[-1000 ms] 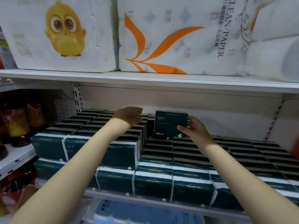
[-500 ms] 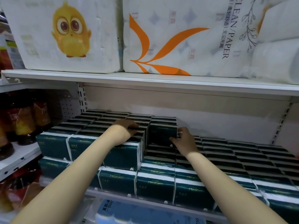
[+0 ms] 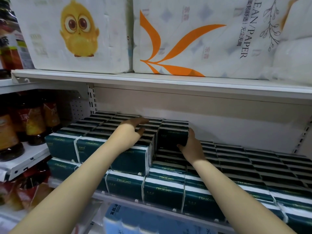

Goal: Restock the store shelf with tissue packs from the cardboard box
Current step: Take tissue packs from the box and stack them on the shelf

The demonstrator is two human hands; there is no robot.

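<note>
The right hand [image 3: 191, 146] holds one soft, dark green plastic tissue pack [image 3: 173, 137]. Its fingers [image 3: 191, 133] curl round the pack's right side, and the thumb hooks under it. The pack stands upright, far back on the white metal shelf [image 3: 118, 197]. Just left of these fingers, the left hand [image 3: 130, 132] lies flat and open on the stacked green packs [image 3: 130, 161]. These say "COMFORTABLE" upside down. Above the fingers sit two big white paper bags. The orange-leaf bag [image 3: 185, 36] reads "PAPER". The chick bag [image 3: 79, 32] shows a yellow chick.
</note>
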